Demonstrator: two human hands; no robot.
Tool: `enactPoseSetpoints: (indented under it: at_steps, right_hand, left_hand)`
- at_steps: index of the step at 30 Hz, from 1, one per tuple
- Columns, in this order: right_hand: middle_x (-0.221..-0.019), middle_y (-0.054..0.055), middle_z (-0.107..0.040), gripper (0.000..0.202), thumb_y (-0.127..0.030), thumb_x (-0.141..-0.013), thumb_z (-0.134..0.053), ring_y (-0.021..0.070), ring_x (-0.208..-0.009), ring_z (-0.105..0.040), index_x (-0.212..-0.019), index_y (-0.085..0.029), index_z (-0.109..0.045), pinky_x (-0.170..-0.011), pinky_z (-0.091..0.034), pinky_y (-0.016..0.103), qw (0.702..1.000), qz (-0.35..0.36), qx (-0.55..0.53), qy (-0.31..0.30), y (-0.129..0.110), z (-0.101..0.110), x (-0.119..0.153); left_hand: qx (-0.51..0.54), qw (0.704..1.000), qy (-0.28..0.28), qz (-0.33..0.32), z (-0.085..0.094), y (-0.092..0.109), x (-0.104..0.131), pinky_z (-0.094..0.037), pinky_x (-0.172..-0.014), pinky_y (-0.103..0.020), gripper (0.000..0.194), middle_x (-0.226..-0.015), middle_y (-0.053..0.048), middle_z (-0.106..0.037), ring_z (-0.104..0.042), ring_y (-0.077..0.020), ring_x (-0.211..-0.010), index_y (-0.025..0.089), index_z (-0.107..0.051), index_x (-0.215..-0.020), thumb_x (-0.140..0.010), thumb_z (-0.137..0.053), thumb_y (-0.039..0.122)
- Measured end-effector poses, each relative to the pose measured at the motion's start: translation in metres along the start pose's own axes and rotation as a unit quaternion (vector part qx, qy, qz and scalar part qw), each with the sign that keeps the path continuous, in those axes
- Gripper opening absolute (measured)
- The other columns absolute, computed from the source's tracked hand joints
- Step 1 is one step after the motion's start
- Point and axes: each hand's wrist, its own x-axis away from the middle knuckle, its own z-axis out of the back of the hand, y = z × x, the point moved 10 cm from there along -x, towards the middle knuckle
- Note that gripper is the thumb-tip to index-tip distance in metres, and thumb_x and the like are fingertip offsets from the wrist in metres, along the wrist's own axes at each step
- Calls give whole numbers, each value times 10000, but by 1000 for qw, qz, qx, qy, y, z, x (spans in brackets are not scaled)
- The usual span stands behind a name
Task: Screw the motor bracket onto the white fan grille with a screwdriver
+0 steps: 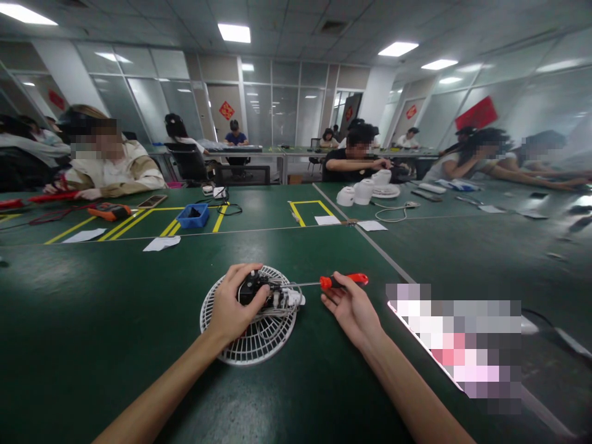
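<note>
At the far left of the green desk [152, 296] lie an orange meter [110, 211] and, to its right, a small blue bin [192, 222]. Nearer, around the middle, a round white grille [253, 359] lies flat, with a black motor unit [250, 290] and its looped wires on top. The left hand [234, 302] is wrapped over the motor unit, thumb on the near side, steadying it. From the right, a red-handled screwdriver [326, 282] points at the unit, its handle pinched in the right hand [356, 308], the lower fingers loosely curled. Well to the right is a bright panel, too pixelated to identify.

The step in hand seems to be screw work on the motor unit. The next turn calls for a firm left hold and a level shaft; whether the tip is seated, I can't tell.
</note>
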Motion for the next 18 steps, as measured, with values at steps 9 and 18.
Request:
enactPoseSetpoints:
  at_steps: [9,18]
  right_hand:
    - [-741,-6,-747,305,-152,-602,-901,134,-682,-681,-831,-211,-708,-614,-556,228,999,17,-23,-22,-4,-4,3]
    - [-868,6,-776,312,-68,-569,-833,156,-813,-713,-795,-218,-679,-764,-605,288,998,19,-51,-17,-5,-3,4]
  left_hand:
    - [-7,1000,-1,-11,-1,3,0,-541,-974,-394,341,-1182,-63,-654,-658,-237,-1102,250,-651,-1213,-883,-670,335]
    - [-7,1000,-2,-14,0,3,1,-535,-961,-375,347,-1169,-49,-651,-657,-224,-1088,255,-648,-1224,-884,-671,318]
